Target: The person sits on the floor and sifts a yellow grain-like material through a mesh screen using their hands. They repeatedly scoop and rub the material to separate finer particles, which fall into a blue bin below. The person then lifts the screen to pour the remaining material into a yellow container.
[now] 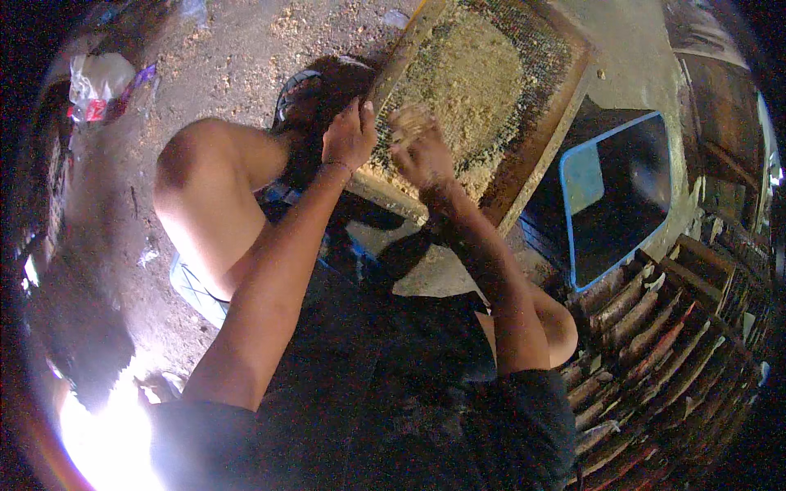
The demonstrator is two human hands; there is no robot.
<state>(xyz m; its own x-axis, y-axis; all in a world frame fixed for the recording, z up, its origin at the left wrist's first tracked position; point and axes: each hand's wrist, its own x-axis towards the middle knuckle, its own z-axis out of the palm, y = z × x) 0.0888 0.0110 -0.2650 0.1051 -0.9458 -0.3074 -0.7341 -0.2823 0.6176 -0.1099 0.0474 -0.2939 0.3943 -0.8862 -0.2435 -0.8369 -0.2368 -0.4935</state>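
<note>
A wooden-framed mesh screen (546, 153) lies tilted before me, with a heap of pale yellow crumbly material (473, 67) spread over its middle. Dark mesh shows around the heap. My left hand (350, 135) is closed at the frame's left rail, thumb along the wood. Over the near left part of the mesh is my right hand (427, 156), blurred by motion. Something tan and ridged lies at its fingers; whether this is a held piece or the blurred fingers, I cannot tell.
Right of the screen stands a blue-rimmed rectangular object (566, 227) with a dark inside. Rows of wooden slats or trays (651, 356) fill the lower right. A clear plastic bag (101, 80) lies on the crumb-strewn floor (215, 67) at upper left. Glare fills the lower left.
</note>
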